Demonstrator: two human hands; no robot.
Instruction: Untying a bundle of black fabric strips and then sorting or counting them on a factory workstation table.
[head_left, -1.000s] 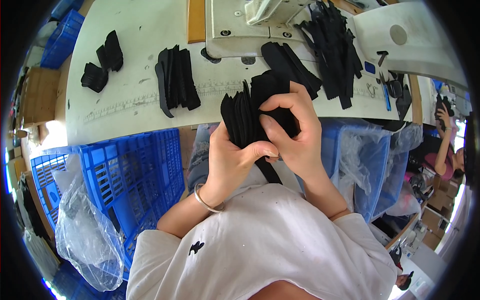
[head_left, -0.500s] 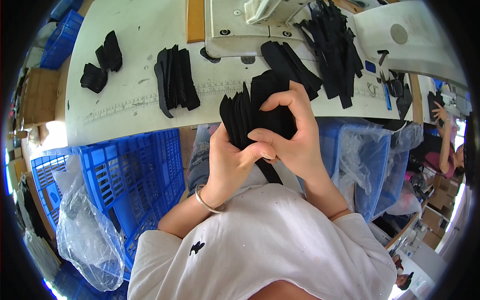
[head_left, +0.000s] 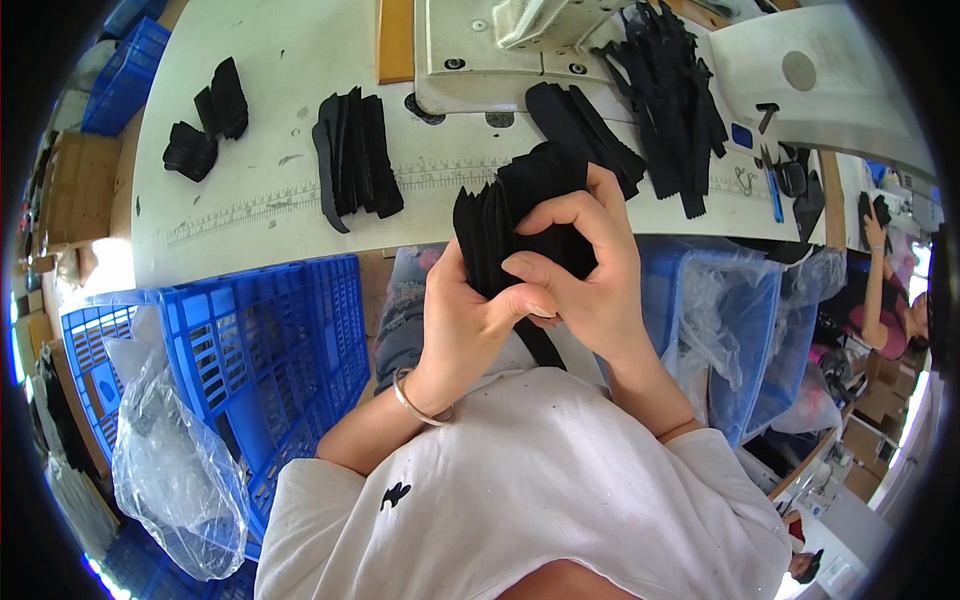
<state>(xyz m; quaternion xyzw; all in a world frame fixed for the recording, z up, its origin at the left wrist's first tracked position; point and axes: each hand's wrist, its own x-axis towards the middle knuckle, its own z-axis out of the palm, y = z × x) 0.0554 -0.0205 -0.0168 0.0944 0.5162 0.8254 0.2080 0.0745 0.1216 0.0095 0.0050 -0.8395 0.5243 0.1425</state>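
Note:
In front of my chest, just over the table's near edge, both hands grip a bundle of black fabric pieces (head_left: pixel 481 238). My left hand (head_left: pixel 462 308) is closed round the lower left of the bundle, where several layers stand fanned with jagged upper ends. My right hand (head_left: pixel 605 260) curls round the right part, its thumb and forefinger bent toward each other over a bulging fold (head_left: pixel 545 175). A narrow black strip (head_left: pixel 540 345) hangs below the hands. Part of the bundle is hidden by the fingers.
On the white table (head_left: pixel 275 215) lie another black stack (head_left: pixel 358 160), small black pieces (head_left: pixel 190 152) and a black strip pile (head_left: pixel 672 110). A sewing machine base (head_left: pixel 480 85) stands behind. Blue crates (head_left: pixel 270 370) flank me, one with a plastic bag (head_left: pixel 175 460). A co-worker (head_left: pixel 885 320) sits right.
The bundle and my hands have shifted slightly right. The fanned left layers are pressed closer together, and the right fold bulges further up and right. The co-worker's raised arm has moved.

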